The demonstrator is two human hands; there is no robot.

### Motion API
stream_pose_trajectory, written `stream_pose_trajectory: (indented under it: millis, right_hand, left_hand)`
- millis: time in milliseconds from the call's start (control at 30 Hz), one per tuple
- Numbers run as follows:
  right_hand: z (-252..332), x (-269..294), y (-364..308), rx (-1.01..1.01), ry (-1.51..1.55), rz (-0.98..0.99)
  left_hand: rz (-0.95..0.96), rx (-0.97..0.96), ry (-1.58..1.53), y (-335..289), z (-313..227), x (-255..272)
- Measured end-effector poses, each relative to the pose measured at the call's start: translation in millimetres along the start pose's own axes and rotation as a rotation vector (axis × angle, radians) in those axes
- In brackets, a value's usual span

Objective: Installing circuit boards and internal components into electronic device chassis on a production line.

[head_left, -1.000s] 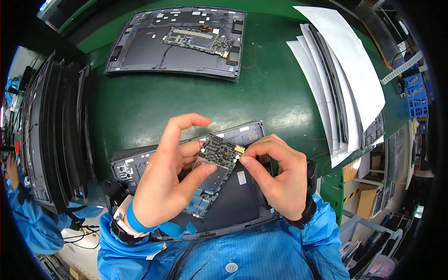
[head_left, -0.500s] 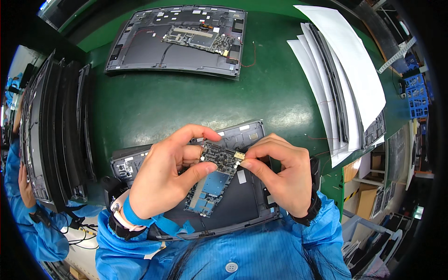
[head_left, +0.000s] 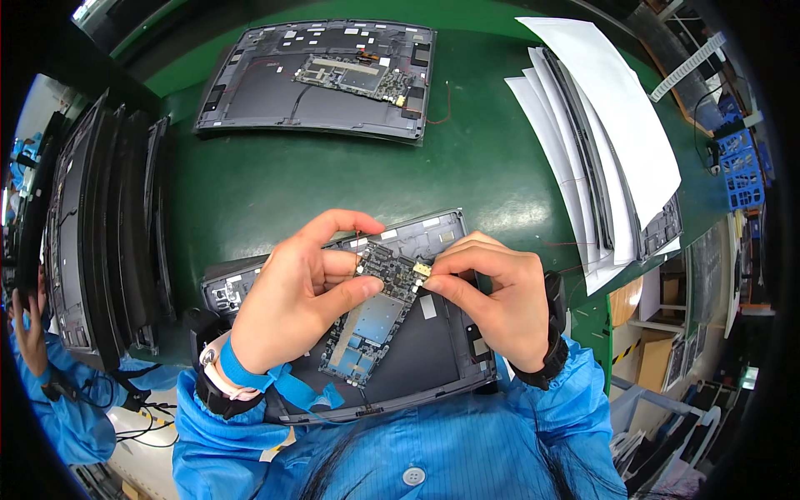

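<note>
My left hand (head_left: 304, 296) grips a narrow circuit board (head_left: 367, 321) by its upper end, the thumb on its face and the other fingers behind. The board is tilted, with bluish shield plates on its lower half. At its upper right edge, my right hand (head_left: 496, 300) pinches thumb and forefinger together beside a small cream connector (head_left: 422, 269). Whatever lies between those fingertips is hidden. Beneath both hands lies a dark grey device housing (head_left: 417, 358), inner side up, partly covered by my hands and the board.
Further back on the green table (head_left: 333, 175) lies another open housing (head_left: 258, 96) with a board (head_left: 354, 77) on it. Housings (head_left: 108, 233) stand upright in a row at left. White sheets (head_left: 612, 125) stand interleaved with dark panels at right. A co-worker's hand (head_left: 32, 333) shows far left.
My hands and the board have shifted slightly, and the board's plates catch the light differently. The whole view has moved a little. The co-worker's hand at far left has changed pose.
</note>
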State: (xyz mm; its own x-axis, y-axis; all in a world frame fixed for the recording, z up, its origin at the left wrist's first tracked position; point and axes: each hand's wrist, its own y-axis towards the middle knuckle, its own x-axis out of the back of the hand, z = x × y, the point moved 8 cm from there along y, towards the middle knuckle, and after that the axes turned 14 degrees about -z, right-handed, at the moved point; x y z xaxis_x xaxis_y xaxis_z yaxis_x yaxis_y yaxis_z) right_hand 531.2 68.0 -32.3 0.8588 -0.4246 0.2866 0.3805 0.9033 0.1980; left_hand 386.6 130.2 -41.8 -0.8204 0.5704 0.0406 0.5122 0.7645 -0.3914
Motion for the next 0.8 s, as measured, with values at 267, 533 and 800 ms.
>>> stream_pose_trajectory:
  millis: [267, 533, 800]
  right_hand:
    - [4.1, -0.4, -0.4, 0.022, -0.032, 0.010]
    - [5.1, 1.4, -1.2, 0.030, -0.052, -0.012]
    - [31.8, 58.2, -39.1, 0.386, -0.303, 0.016]
  left_hand:
    - [0.031, 0.005, 0.039, 0.5, 3.1, 0.0]
    - [0.045, -0.022, 0.086, 1.5, 2.3, -2.8]
    - [-0.105, -0.150, 0.022, 6.0, -3.7, 3.6]
